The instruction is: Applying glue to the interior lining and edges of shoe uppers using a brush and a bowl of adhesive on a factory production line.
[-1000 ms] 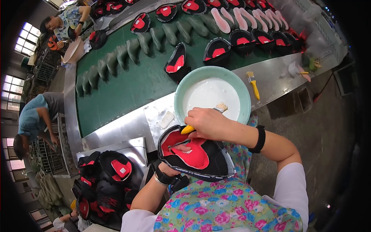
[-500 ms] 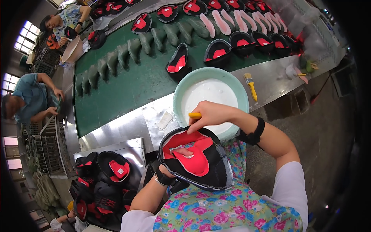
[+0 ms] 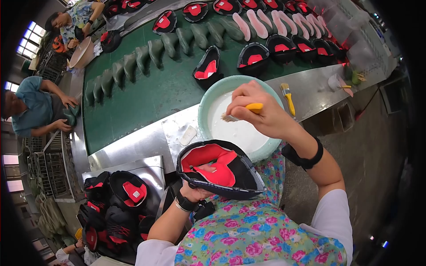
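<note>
My left hand (image 3: pixel 195 192) holds a shoe upper (image 3: pixel 243 179), black with a red lining and a grey edge, its opening facing up. Part of my hand shows through the opening inside it. In my right hand (image 3: pixel 270 116) is a paintbrush (image 3: pixel 254 107) with a yellow handle, its pale bristles pointing left and down. It hangs above a light green basin (image 3: pixel 203 116) of white liquid (image 3: pixel 230 138). A white bar-shaped piece (image 3: pixel 188 135) lies on the metal bench left of the basin.
Another yellow-handled brush (image 3: pixel 288 99) lies right of the basin. Green shoe lasts (image 3: pixel 185 40), pink insoles (image 3: pixel 257 24) and more uppers (image 3: pixel 253 60) line the green belt (image 3: pixel 133 106). Uppers pile on a metal tray (image 3: pixel 153 170) at lower left. Two co-workers (image 3: pixel 37 104) (image 3: pixel 80 20) work at left.
My right hand with the brush has moved up and right, from the upper's edge to over the basin. The upper has tilted slightly in my left hand. The co-worker at left has leaned in.
</note>
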A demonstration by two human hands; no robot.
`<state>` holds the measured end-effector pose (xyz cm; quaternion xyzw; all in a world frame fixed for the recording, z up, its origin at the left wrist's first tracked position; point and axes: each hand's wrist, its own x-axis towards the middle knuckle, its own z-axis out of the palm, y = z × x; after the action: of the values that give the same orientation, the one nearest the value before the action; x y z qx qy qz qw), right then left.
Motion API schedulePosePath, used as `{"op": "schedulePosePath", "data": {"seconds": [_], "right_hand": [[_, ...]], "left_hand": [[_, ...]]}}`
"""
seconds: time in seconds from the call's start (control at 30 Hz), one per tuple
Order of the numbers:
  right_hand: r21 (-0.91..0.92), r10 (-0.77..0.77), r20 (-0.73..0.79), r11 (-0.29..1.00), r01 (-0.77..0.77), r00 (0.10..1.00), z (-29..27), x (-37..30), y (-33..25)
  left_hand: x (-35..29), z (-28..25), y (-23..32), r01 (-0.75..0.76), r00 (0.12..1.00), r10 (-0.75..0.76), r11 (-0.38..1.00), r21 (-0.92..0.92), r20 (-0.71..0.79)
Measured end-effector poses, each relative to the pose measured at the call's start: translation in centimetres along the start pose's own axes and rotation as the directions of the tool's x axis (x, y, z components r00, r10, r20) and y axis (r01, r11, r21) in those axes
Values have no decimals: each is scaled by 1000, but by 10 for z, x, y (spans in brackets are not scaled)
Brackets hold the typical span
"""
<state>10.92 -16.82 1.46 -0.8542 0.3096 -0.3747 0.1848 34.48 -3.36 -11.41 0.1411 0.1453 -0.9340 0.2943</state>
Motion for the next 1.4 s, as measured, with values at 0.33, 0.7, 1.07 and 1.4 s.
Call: {"op": "schedulePosePath", "data": {"seconds": [0.33,0.7,1.07,1.4], "right_hand": [[445,229,225,841,-309,947,30,-28,-27],[265,571,186,754,-601,799,34,-43,-28],[599,767,148,433,-674,624,26,-13,-17],[670,870,-30,383,-636,493,22,-55,5]], "left_hand": [[-4,54,-19,-246,850,363,914,322,-381],[-20,-5,-5,-309,916,388,841,444,-98],[-40,-35,28,-373,784,616,569,733,-79],[-45,49,95,-571,720,691,643,510,-65]]}}
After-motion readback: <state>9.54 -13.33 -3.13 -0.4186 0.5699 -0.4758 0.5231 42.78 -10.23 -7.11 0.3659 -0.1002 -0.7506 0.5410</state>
